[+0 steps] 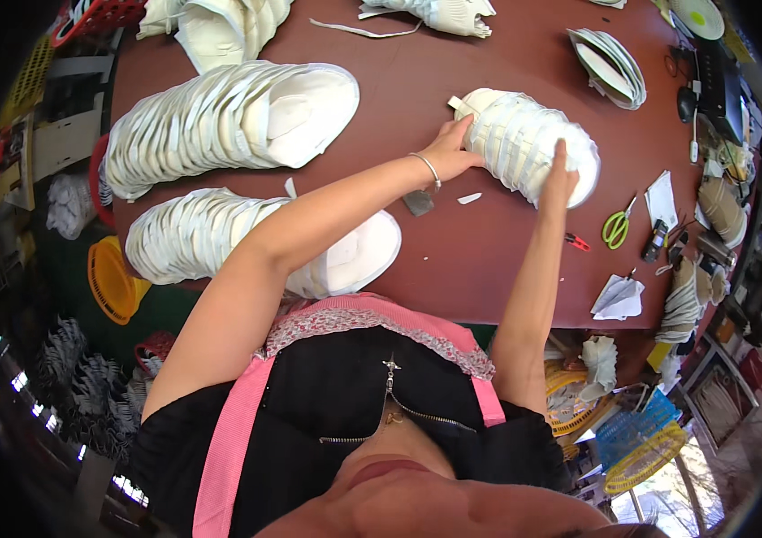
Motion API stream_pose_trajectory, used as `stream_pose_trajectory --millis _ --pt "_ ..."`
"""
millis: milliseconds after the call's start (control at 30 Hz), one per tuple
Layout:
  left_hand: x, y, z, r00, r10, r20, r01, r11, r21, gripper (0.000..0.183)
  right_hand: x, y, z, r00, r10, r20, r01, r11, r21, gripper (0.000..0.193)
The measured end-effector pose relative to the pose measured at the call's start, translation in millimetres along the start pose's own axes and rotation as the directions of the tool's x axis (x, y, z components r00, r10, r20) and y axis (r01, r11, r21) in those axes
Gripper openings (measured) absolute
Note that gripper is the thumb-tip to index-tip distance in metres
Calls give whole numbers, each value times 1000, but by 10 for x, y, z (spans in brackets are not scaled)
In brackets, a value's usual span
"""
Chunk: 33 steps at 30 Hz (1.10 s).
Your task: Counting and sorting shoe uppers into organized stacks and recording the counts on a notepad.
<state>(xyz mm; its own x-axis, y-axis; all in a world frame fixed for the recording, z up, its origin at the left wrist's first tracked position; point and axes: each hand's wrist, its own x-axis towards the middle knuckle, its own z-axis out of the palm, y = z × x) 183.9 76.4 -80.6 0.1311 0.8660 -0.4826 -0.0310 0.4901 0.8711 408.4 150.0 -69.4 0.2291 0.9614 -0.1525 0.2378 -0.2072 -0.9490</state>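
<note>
A nested stack of white shoe-shaped fabric pieces point(514, 142) lies on the red-brown table. My left hand point(454, 152) grips its left end, the thumb on the near side and the fingers partly hidden behind. At the other end my right hand point(559, 179) holds the near right side, with one finger stretched over the top. Two longer stacks of similar pieces lie to the left: a large far stack point(211, 121) and a near stack point(345, 260) partly covered by my left forearm. A small white scrap point(470, 198) and a dark grey flat piece point(419, 203) rest near my left wrist.
Green-handled scissors point(615, 229), a small red tool point(576, 242), a black device point(655, 240) and white papers point(619, 298) sit at the right. More white stacks point(610, 70) stand farther back. An orange basket point(114, 280) is left of the table point(453, 278).
</note>
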Motion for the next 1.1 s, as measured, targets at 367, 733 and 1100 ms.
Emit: stream_pose_trajectory --millis 367,733,1100 --pt "-1513 136 -2423 689 702 -180 -201 425 883 34 -1507 -605 2202 812 -291 506 459 854 -245 30" --pt "-1471 -366 -2958 734 654 -186 61 208 976 32 -1617 366 3201 779 -42 626 -147 958 247 23" --pt "-1491 -375 -3075 763 620 -181 49 223 974 29 -1660 -42 2985 725 110 680 -307 935 175 32"
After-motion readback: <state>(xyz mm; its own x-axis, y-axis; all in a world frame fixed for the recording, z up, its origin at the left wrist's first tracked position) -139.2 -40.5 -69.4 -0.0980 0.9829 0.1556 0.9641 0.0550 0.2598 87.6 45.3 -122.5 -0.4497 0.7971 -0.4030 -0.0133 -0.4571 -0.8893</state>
